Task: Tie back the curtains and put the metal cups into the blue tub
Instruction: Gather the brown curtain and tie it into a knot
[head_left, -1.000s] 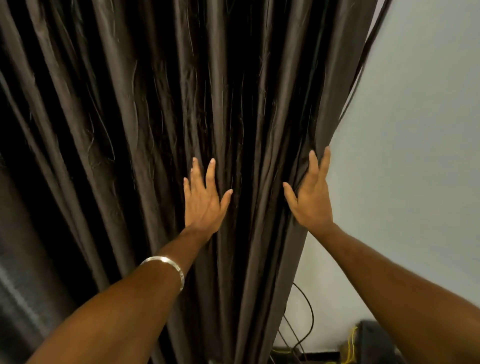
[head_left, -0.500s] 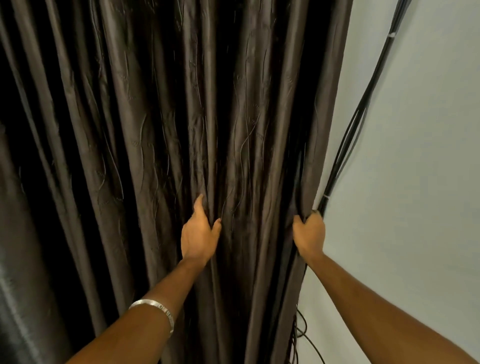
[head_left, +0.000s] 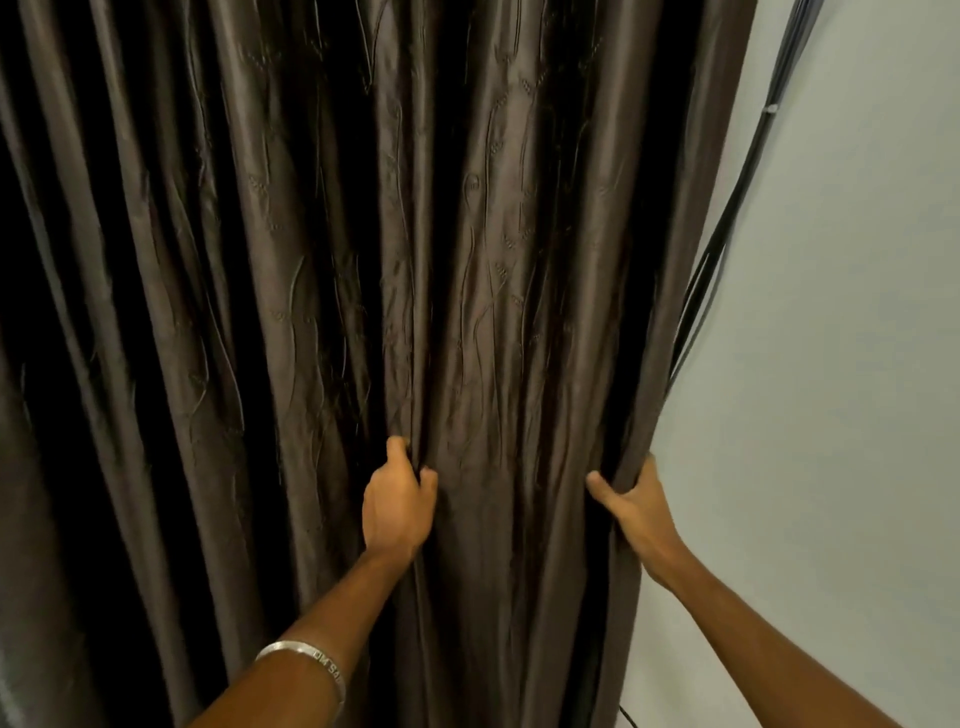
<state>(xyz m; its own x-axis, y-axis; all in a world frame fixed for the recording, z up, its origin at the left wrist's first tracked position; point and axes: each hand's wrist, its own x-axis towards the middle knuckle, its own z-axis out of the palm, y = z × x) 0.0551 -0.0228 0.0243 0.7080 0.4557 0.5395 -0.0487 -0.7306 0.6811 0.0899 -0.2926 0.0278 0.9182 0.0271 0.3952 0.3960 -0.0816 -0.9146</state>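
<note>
Curtain (head_left: 493, 260): dark brown, satiny sheen, hangs in deep vertical pleats and fills most of the view. Fabric carries fine raised stitching, wavy stem-like lines with small dotted clusters, clearest on the broad fold in the middle. Shadowed gaps between pleats read nearly black toward the curtain's left side.

Left hand (head_left: 397, 512): closed around a narrow pleat low on the curtain, thumb on one side of the fold, fingers curled behind it and mostly hidden in the cloth. Forearm rises from below the curtain's lower middle.

Bangle (head_left: 306, 657): plain silver metal band on the left wrist, flat profile. Engraved letters on its outer face, only a fragment legible, something like "M SA"; the rest curves out of sight.

Right hand (head_left: 636, 506): gripping the curtain's right-hand edge, thumb in front of the gathered hem, fingers wrapped behind. Both hands sit at about the same height on the curtain, a broad fold between them.

Wall (head_left: 841, 415): smooth, matt, pale grey-white, directly right of the curtain's edge.

Cables (head_left: 727, 234): a bundle of thin black cords running down the wall just beside the curtain's right edge, with a small pale clip high up.
</note>
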